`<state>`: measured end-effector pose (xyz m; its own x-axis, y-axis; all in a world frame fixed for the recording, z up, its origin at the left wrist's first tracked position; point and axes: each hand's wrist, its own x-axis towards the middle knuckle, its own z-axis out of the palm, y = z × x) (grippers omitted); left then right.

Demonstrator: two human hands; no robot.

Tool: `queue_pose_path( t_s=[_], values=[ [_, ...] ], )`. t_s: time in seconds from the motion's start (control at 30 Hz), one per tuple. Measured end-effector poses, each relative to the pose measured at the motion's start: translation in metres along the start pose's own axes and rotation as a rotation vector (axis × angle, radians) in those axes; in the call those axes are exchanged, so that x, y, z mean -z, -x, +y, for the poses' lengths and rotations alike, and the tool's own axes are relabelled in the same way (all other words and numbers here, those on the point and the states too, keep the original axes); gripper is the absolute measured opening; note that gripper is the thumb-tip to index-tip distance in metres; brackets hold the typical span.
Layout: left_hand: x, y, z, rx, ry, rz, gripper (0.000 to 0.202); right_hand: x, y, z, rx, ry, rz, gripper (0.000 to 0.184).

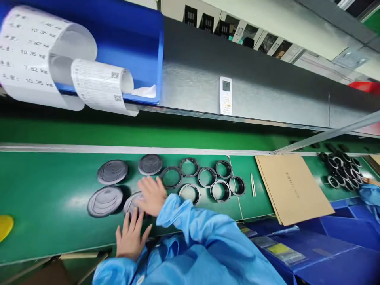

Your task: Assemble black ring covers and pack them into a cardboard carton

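Note:
Several grey round lids lie on the green belt: one lid, a second lid, a third lid. A fourth lid is partly covered by my hands. My right hand lies flat on its far edge, fingers stretched and slightly blurred. My left hand rests at its near edge with fingers spread. Just right of them lie several black rings.
Tweezers and a brown cardboard sheet lie to the right. Beyond is a pile of rings by another person's blue sleeve. On the shelf above are a blue bin with paper rolls and a white remote. Blue crates stand at lower right.

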<state>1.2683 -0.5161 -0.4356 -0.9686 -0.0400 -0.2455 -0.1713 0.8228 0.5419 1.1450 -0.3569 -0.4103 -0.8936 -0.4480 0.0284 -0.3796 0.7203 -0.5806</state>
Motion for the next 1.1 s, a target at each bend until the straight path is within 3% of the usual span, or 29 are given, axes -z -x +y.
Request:
queue_pose_path(
  t_s=[0.1,0.2,0.23,0.33,0.43,0.5,0.57,0.67,0.8,0.87,0.97,1.1],
  values=[
    [-0.006,-0.022,0.033,-0.017,0.007,-0.001,0.052,0.048,0.037,0.051,-0.208,0.020,0.126,0.053],
    [-0.006,-0.025,0.068,-0.008,0.083,-0.122,0.053,0.060,0.094,0.088,-0.278,0.048,0.354,0.056],
    [-0.006,-0.025,0.076,-0.027,0.092,-0.193,0.058,0.054,0.108,0.096,-0.220,0.024,0.409,0.057],
    [-0.009,-0.025,0.081,-0.031,0.086,-0.187,0.080,0.011,0.127,0.098,-0.042,-0.129,0.469,0.056],
    [-0.014,-0.008,0.062,-0.056,0.103,-0.115,0.072,-0.037,0.141,0.062,0.182,-0.423,0.322,0.049],
    [-0.015,0.023,0.048,0.015,0.157,-0.038,0.061,-0.059,0.156,0.031,0.228,-0.601,0.167,0.043],
    [-0.010,0.064,0.031,0.157,0.217,0.014,0.050,-0.074,0.168,0.009,0.181,-0.712,0.031,0.040],
    [0.004,0.125,-0.002,0.375,0.277,0.072,0.032,-0.093,0.173,-0.001,0.086,-0.762,-0.104,0.044],
    [0.017,0.201,-0.048,0.626,0.396,0.234,0.017,-0.119,0.151,-0.004,0.061,-0.690,-0.285,0.051],
    [0.019,0.240,-0.066,0.730,0.478,0.339,0.019,-0.135,0.132,-0.025,0.138,-0.618,-0.426,0.052],
    [0.016,0.310,-0.091,0.835,0.580,0.473,0.022,-0.168,0.114,-0.092,0.291,-0.544,-0.520,0.050],
    [0.000,0.425,-0.137,0.925,0.770,0.610,0.023,-0.233,0.120,-0.210,0.412,-0.573,-0.388,0.051]
  ],
)
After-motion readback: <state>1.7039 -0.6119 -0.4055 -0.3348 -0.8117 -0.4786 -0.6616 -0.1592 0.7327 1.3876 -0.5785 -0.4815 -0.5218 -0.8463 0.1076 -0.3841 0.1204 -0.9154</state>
